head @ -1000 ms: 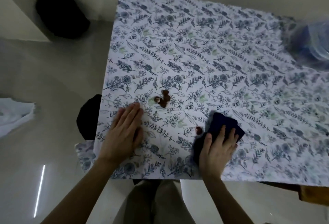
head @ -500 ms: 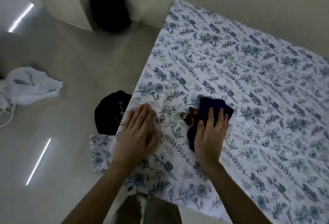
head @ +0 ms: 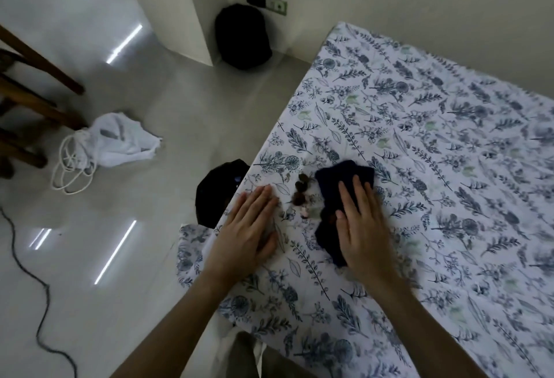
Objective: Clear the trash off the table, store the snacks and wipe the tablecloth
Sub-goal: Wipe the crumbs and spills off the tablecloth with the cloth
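Observation:
A white tablecloth [head: 434, 143] with a blue leaf print covers the table. My right hand [head: 359, 224] presses flat on a dark navy cloth [head: 332, 179] near the table's left edge. Just left of the cloth lies a small heap of brown scraps [head: 300, 193]. My left hand [head: 250, 227] rests flat on the tablecloth at the very edge, fingers together, holding nothing. The scraps sit between my two hands. Part of the navy cloth is hidden under my right palm.
A black bin [head: 215, 194] stands on the floor right under the table edge beside my left hand. A second black bag [head: 241, 37] sits by the wall. A white drawstring bag [head: 117, 140], wooden chair legs [head: 36, 98] and a cable [head: 33, 281] lie on the grey floor.
My right hand has slid the navy cloth leftward, pushing the brown scraps toward the table edge. My left hand has stayed flat at the edge. The view has swung left.

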Available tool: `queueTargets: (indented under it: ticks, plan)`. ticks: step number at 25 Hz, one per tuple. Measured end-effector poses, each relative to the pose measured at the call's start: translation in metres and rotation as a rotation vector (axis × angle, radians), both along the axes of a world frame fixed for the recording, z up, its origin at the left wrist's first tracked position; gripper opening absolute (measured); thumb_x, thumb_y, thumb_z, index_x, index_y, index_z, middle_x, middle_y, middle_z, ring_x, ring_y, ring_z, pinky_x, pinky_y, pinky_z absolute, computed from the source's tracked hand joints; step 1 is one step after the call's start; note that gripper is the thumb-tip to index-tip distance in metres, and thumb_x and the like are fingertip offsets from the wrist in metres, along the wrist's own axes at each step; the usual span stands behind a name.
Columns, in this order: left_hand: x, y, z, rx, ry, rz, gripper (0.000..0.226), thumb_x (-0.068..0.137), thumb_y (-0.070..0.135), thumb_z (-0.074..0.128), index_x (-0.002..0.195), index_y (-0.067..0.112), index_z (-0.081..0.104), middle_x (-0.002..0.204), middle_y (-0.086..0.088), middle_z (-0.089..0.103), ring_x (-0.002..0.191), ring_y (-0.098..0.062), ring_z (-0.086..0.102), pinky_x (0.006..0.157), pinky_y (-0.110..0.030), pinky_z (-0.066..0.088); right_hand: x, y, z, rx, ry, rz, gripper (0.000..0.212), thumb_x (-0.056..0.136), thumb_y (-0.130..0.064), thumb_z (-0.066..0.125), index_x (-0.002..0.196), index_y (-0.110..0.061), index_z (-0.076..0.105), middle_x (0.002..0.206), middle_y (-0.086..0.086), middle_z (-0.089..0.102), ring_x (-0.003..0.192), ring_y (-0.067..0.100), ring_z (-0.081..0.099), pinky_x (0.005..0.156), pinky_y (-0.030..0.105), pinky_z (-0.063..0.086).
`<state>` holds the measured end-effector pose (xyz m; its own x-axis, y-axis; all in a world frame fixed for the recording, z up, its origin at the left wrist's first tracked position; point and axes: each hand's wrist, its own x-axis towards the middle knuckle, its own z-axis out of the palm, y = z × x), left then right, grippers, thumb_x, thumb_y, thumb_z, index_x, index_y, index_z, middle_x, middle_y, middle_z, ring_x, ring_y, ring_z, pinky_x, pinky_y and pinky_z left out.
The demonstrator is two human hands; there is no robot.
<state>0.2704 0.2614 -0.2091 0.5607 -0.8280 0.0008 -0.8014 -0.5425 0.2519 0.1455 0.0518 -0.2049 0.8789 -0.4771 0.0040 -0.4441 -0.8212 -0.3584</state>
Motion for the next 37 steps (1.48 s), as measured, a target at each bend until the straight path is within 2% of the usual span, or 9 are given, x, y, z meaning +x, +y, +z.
queueTargets:
  ticks: [4,7,11,14,17,20,24,28,37]
  plan:
    - [0.006,0.005,0.000,0.024,0.022,-0.025,0.062,0.099,0.045,0.033,0.151,0.015,0.020,0.161,-0.004,0.016,0.150,-0.016,0.008,0.121,-0.042,0.016,-0.050,-0.021,0.006,0.048,0.011,-0.009,0.058,0.094,-0.033,0.024,0.151,-0.020,0.021,0.161,0.004,0.009,0.148,0.024,0.005,0.117,0.054,0.016]
    - [0.012,0.010,0.000,0.005,0.033,-0.082,0.061,0.099,0.045,0.031,0.151,0.014,0.020,0.161,-0.004,0.016,0.150,-0.015,0.009,0.120,-0.040,0.017,-0.062,-0.014,0.006,0.055,0.032,-0.096,0.062,0.093,-0.040,0.027,0.151,-0.019,0.021,0.161,0.005,0.008,0.148,0.026,0.003,0.116,0.056,0.019]
    - [0.014,0.013,-0.003,-0.008,0.052,-0.086,0.061,0.100,0.043,0.033,0.152,0.015,0.018,0.161,-0.004,0.016,0.150,-0.016,0.010,0.120,-0.041,0.019,-0.026,0.021,0.003,-0.005,0.087,-0.360,0.080,0.087,-0.062,0.037,0.150,-0.014,0.022,0.159,0.013,0.009,0.147,0.033,0.003,0.117,0.054,0.011]
    - [0.012,0.013,-0.005,-0.003,0.058,-0.077,0.059,0.101,0.043,0.030,0.152,0.016,0.018,0.161,-0.003,0.014,0.150,-0.014,0.008,0.121,-0.041,0.018,0.021,0.041,0.003,0.052,0.063,-0.480,0.080,0.089,-0.062,0.036,0.149,-0.012,0.021,0.158,0.016,0.009,0.146,0.037,0.003,0.116,0.057,0.013]
    - [0.016,0.018,-0.006,0.004,0.066,-0.092,0.058,0.102,0.043,0.029,0.152,0.016,0.016,0.161,-0.002,0.012,0.150,-0.013,0.005,0.121,-0.039,0.015,0.063,0.051,0.002,0.090,0.015,-0.404,0.070,0.095,-0.057,0.022,0.149,-0.013,0.023,0.158,0.016,0.011,0.145,0.037,0.005,0.116,0.057,0.014]
    - [0.027,0.027,-0.006,0.022,0.040,-0.163,0.059,0.102,0.042,0.028,0.152,0.016,0.015,0.162,-0.001,0.011,0.150,-0.013,0.005,0.121,-0.036,0.011,0.068,0.048,0.001,0.142,-0.033,-0.299,0.062,0.098,-0.049,0.013,0.151,-0.018,0.018,0.161,0.008,0.005,0.147,0.027,-0.003,0.118,0.053,0.013]
    - [0.033,0.034,-0.007,0.029,0.020,-0.204,0.059,0.102,0.043,0.027,0.152,0.015,0.016,0.161,-0.003,0.014,0.150,-0.015,0.008,0.120,-0.036,0.012,0.015,0.036,0.001,0.098,0.010,-0.261,0.057,0.100,-0.046,0.013,0.152,-0.023,0.015,0.161,-0.002,-0.001,0.148,0.018,-0.005,0.118,0.052,0.017]
    - [0.028,0.033,-0.008,0.012,0.007,-0.183,0.059,0.101,0.043,0.027,0.151,0.013,0.019,0.160,-0.005,0.017,0.150,-0.017,0.011,0.120,-0.037,0.015,-0.044,0.052,0.002,0.124,0.003,-0.368,0.056,0.098,-0.045,0.016,0.151,-0.026,0.017,0.161,-0.008,-0.001,0.148,0.013,-0.005,0.116,0.054,0.020]
    - [0.018,0.039,-0.010,-0.029,-0.023,-0.099,0.058,0.101,0.040,0.026,0.151,0.009,0.019,0.160,-0.008,0.016,0.149,-0.020,0.011,0.120,-0.037,0.013,0.023,0.082,-0.007,0.038,-0.037,-0.468,0.056,0.099,-0.037,0.020,0.149,-0.014,0.023,0.159,0.012,0.013,0.147,0.031,0.004,0.117,0.055,0.017]
